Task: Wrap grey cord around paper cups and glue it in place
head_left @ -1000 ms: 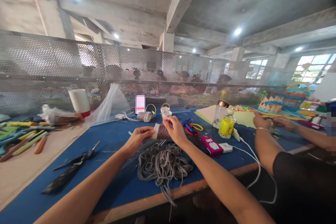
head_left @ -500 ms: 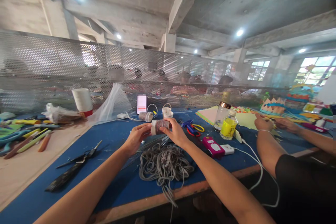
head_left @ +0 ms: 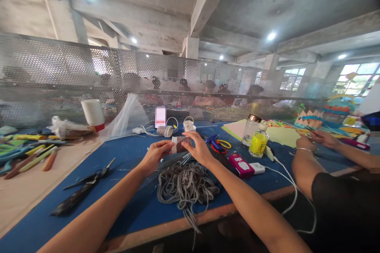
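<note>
A small paper cup (head_left: 175, 144), white at its rim and wound with brownish-grey cord, lies sideways between my hands. My left hand (head_left: 156, 152) pinches the white rim end between thumb and fingers. My right hand (head_left: 199, 148) grips the wrapped end, with fingers over the top and the thumb on the near side. Just below the hands a loose heap of grey cord (head_left: 188, 185) rests on the blue table mat (head_left: 130, 201), and thin straight strands lie by it. Behind stand a similar wrapped cup (head_left: 164, 131) on its side and a small white basket (head_left: 189, 125) with a handle.
Black scissors (head_left: 86, 187) lie at left, near several coloured tools (head_left: 38, 158) and stacked paper cups (head_left: 93, 114). To the right are blue-handled pliers (head_left: 212, 140), a purple box (head_left: 240, 166), a yellow bottle (head_left: 258, 142) and a glass jar (head_left: 248, 132). A co-worker's hands (head_left: 307, 142) work farther right.
My right hand's fingers have lifted and shifted over the top of the wrapped cup. My left hand has moved its hold slightly at the rim. The co-worker's hands have moved right.
</note>
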### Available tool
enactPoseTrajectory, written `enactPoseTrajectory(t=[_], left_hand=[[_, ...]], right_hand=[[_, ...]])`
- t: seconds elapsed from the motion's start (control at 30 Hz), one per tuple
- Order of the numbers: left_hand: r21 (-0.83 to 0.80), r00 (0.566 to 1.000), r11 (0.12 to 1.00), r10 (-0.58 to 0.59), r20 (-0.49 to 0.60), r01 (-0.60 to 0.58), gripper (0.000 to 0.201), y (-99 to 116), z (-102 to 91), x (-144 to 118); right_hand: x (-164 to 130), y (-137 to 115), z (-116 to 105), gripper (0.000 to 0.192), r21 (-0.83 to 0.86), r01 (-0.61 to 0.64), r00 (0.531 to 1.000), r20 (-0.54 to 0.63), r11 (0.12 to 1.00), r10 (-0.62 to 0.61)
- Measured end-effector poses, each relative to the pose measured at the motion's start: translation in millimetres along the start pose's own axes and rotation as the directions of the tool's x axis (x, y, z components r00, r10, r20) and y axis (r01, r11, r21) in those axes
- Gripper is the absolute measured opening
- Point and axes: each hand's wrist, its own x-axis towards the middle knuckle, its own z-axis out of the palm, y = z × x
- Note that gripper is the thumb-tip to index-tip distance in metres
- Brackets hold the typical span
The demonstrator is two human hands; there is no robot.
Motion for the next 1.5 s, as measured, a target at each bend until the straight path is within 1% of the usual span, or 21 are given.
enactPoseTrajectory(t=[0.1, 0.17, 0.23, 0.43, 0.57, 0.67, 0.77, 0.83, 0.93, 1.0, 1.03, 1.1, 1.13, 1.2, 1.23, 1.5], left_hand=[[0.011, 0.999, 1.000, -0.022, 0.034, 0.022, 0.030, -0.9, 1.7, -0.9], [0.022, 0.999, 0.999, -0.026, 0.029, 0.025, 0.031, -1.6, 2.2, -0.7], [0.033, 1.000, 0.999, -0.019, 0.010, 0.019, 0.031, -1.9, 2.1, -0.1], [0.039, 0.998, 0.998, 0.046, -0.054, -0.044, 0.034, 0.1, -0.1, 0.7], [0.019, 0.996, 0.999, 0.052, -0.074, -0.051, 0.035, 0.1, -2.1, 1.5], [-0.005, 0.996, 0.999, 0.046, -0.071, -0.046, 0.034, -1.1, -3.5, 2.9], [-0.028, 0.996, 0.998, 0.046, -0.073, -0.048, 0.034, -2.2, -3.9, 3.9], [-0.034, 0.996, 0.998, 0.041, -0.077, -0.044, 0.035, -2.3, -3.5, 3.8], [-0.029, 0.996, 0.999, 0.043, -0.081, -0.046, 0.036, -1.3, -2.1, 2.9], [-0.028, 0.995, 0.998, 0.058, -0.080, -0.060, 0.034, -0.7, -1.6, 2.4], [-0.030, 0.995, 0.997, 0.064, -0.077, -0.067, 0.033, -0.6, -1.7, 2.3], [-0.037, 0.995, 0.997, 0.068, -0.075, -0.070, 0.032, -0.8, -2.2, 2.6], [-0.041, 0.995, 0.997, 0.065, -0.075, -0.068, 0.031, -1.1, -2.6, 2.9], [-0.050, 0.996, 0.997, 0.054, -0.075, -0.058, 0.031, -1.8, -3.4, 3.4], [-0.054, 0.996, 0.997, 0.051, -0.073, -0.055, 0.031, -1.9, -3.6, 3.6], [-0.062, 0.996, 0.996, 0.053, -0.067, -0.057, 0.034, -1.2, -3.5, 3.8]], right_hand=[[0.4, 2.1, 0.5, 0.020, -0.031, -0.006, 1.000, -0.011, 1.000, 0.005], [0.5, 3.8, 1.3, 0.013, -0.044, -0.012, 1.000, -0.021, 0.999, 0.011], [0.5, 4.2, 1.7, 0.010, -0.044, -0.011, 1.000, -0.027, 0.999, 0.010], [0.2, -3.9, -0.2, 0.010, -0.047, -0.023, 0.999, -0.032, 0.999, 0.021], [0.8, -4.9, -1.5, 0.013, -0.042, -0.017, 0.999, -0.040, 0.999, 0.016], [2.4, 4.6, -2.9, 0.015, -0.070, -0.026, 0.995, -0.100, 0.997, 0.019], [4.1, 21.1, -8.7, 0.016, -0.178, -0.088, 0.982, -0.180, 0.980, 0.056], [4.4, 33.5, -16.0, 0.015, -0.300, -0.172, 0.972, -0.208, 0.938, 0.112], [2.6, 51.1, -29.2, 0.017, -0.476, -0.325, 0.942, -0.237, 0.817, 0.237], [-0.8, 61.4, -36.6, 0.023, -0.574, -0.430, 0.902, -0.253, 0.696, 0.349], [-3.2, 66.2, -39.4, 0.027, -0.622, -0.477, 0.874, -0.258, 0.621, 0.412], [-8.6, 74.5, -43.1, 0.036, -0.710, -0.517, 0.812, -0.229, 0.479, 0.537], [-11.3, 78.1, -44.1, 0.039, -0.745, -0.515, 0.781, -0.204, 0.425, 0.590], [-15.9, 83.8, -45.5, 0.043, -0.774, -0.506, 0.748, -0.174, 0.381, 0.640], [-17.6, 85.8, -46.0, 0.044, -0.780, -0.503, 0.741, -0.168, 0.372, 0.650], [-19.7, 93.4, -44.3, 0.039, -0.798, -0.508, 0.719, -0.184, 0.326, 0.670]])
